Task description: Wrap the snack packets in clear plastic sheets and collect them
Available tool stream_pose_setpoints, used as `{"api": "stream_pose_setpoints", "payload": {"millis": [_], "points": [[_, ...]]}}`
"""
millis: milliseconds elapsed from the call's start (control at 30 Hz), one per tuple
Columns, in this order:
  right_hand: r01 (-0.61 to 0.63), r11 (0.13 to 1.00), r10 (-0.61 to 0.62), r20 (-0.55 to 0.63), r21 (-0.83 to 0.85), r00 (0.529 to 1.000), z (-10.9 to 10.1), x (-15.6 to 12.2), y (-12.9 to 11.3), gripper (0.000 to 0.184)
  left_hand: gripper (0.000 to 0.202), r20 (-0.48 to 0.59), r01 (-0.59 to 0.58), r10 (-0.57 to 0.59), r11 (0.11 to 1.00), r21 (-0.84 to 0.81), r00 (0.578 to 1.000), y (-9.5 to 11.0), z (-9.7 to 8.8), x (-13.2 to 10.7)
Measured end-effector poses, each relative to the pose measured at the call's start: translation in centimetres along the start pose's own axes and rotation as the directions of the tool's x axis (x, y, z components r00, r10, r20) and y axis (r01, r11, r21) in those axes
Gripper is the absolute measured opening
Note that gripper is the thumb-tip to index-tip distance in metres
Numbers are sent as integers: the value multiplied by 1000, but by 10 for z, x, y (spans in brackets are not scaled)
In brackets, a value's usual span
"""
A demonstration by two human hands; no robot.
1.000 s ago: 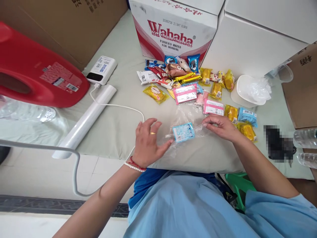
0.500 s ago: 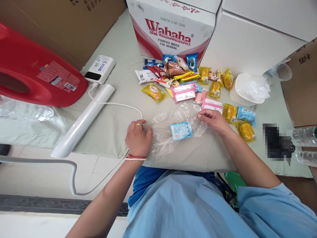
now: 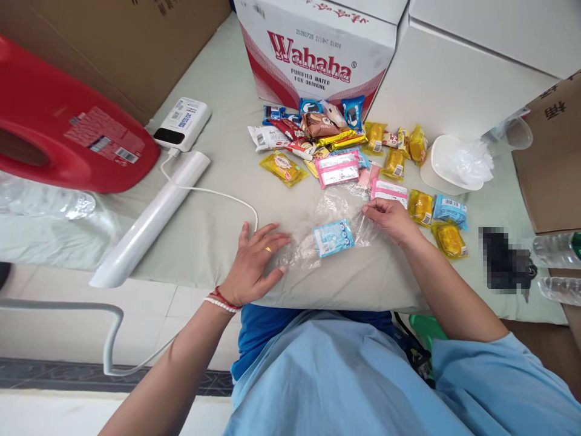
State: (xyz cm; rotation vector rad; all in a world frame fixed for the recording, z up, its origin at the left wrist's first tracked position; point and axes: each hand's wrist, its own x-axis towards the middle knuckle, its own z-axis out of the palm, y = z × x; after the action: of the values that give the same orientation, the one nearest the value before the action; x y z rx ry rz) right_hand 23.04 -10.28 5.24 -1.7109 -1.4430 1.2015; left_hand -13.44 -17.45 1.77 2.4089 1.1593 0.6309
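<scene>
Grip of the R hand is pinched, thumb against finger, on the R edge of a clear plastic bag, prob. to keep the thin film from sliding. L hand has fingers spread apart, nothing held; fingertips are at the bag's L end, maybe to flatten it, but can't tell if they touch. Blue packet lies betw. the hands, apparently inside the bag; its print is too small to read. Just beyond the R hand, yellow packets & a light-blue packet sit loose on the cloth-covered table. Farther up are pink-and-white packets, white panels up, text n/a at this res. Behind, mixed snacks pile up against a carton, prob. pushed back to leave working room. Off L: white roll, & a white device w/ black panel & cable plugged in, maybe charging; red jug beside it has a label w/ barcode, wording illegible. White tub at R holds crumpled clear plastic. Farthest, the carton reads "Wahaha®", "PURIFIED WATER FOR DRINKING", w/ a stamped no. above, digits approx. only.
</scene>
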Motion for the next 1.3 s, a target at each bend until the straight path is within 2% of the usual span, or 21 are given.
{"api": "stream_pose_setpoints", "payload": {"millis": [100,133,200,233,267,367,433,500,600,700,767,833,900,967,1000,1067,1133,1200,1233,1300], "points": [[-2,1000,2,16,-8,1000,1,2,1,40,66,-25,34,-33,999,39,999,9,5,2],[-2,1000,2,18,-10,1000,2,3,1,41,64,-47,57,-54,997,49,997,12,9,3],[0,1000,1,18,-26,1000,2,5,1,41,39,-109,140,-137,990,21,985,16,18,9],[3,999,-2,15,-44,1000,1,6,2,41,27,-145,196,-196,980,-14,970,17,22,12],[9,997,-8,9,-73,1000,1,6,2,40,26,-181,252,-258,966,-55,949,18,26,14],[16,968,-21,-19,-249,1000,0,6,4,36,38,-293,393,-411,911,-122,863,19,34,22],[11,906,-25,-30,-424,999,0,3,5,30,36,-369,463,-464,881,-97,806,18,37,25],[25,796,-54,-30,-605,998,0,0,5,24,27,-423,514,-485,856,-50,766,16,40,26],[93,609,-186,-28,-788,982,1,1,-4,23,14,-452,540,-476,841,15,754,17,43,25],[290,501,-387,89,-815,918,7,16,-25,26,27,-515,530,-425,845,68,744,21,44,25],[468,421,-461,261,-777,848,18,33,-43,28,29,-560,497,-348,857,135,752,24,43,26],[595,343,-440,435,-727,786,34,51,-61,30,32,-561,424,-236,875,231,793,26,43,27],[669,305,-359,569,-678,740,51,66,-75,37,45,-517,334,-133,888,317,845,27,43,27],[722,297,-268,672,-625,691,68,79,-85,46,58,-468,262,-69,896,360,881,26,44,26],[742,294,-232,708,-602,666,75,83,-88,46,64,-447,234,-52,901,364,893,25,45,26],[771,283,-202,751,-570,629,86,92,-93,34,71,-406,189,-33,917,350,913,22,47,25],[786,297,-218,763,-542,609,92,100,-96,22,71,-359,153,-29,934,324,933,20,48,24],[779,363,-231,760,-512,607,94,106,-99,18,69,-329,132,-22,940,316,944,20,47,24],[761,409,-224,753,-504,619,95,108,-101,17,67,-322,126,-17,939,320,947,20,47,25],[694,496,-188,716,-522,673,96,110,-104,17,64,-315,117,-9,938,327,949,22,45,27]]}}
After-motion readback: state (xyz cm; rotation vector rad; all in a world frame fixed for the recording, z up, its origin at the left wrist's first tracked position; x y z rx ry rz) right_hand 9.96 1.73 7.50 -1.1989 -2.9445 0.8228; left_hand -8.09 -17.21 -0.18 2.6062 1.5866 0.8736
